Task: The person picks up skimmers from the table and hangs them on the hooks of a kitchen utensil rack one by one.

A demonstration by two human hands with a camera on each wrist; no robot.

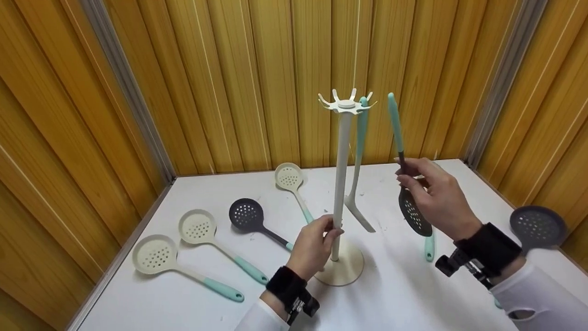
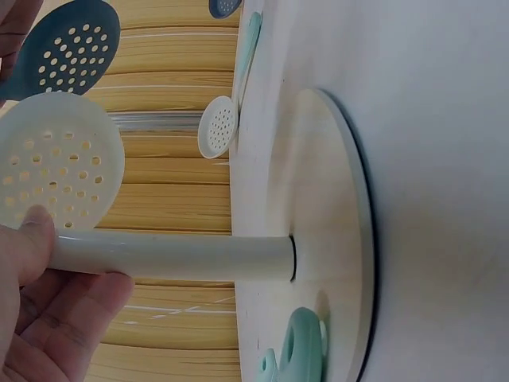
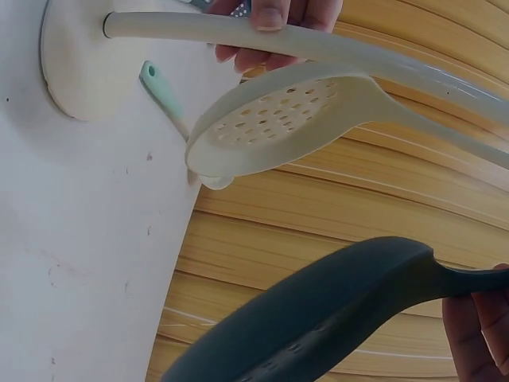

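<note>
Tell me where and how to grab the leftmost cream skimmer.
Probably best: pinch the leftmost cream skimmer across its teal handle, coming from above on the near side; the handle is slim, uncovered and lies nearer than the broad head.

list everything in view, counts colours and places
stand: one, cream, middle
raised spoon: one, dark grey, mint handle, right side
hanging spoon: one, cream, mint handle, on stand
loose cream spoons: four, mint handles, two left, one back, one right
loose dark spoons: two, left and far right
table: one, white, beneath
walls: three, yellow, around
posts: two, grey, corners
straps: two, black, wrists
sleeves: two, white, forearms
left hand: one, grips stand
right hand: one, holds raised spoon
</note>
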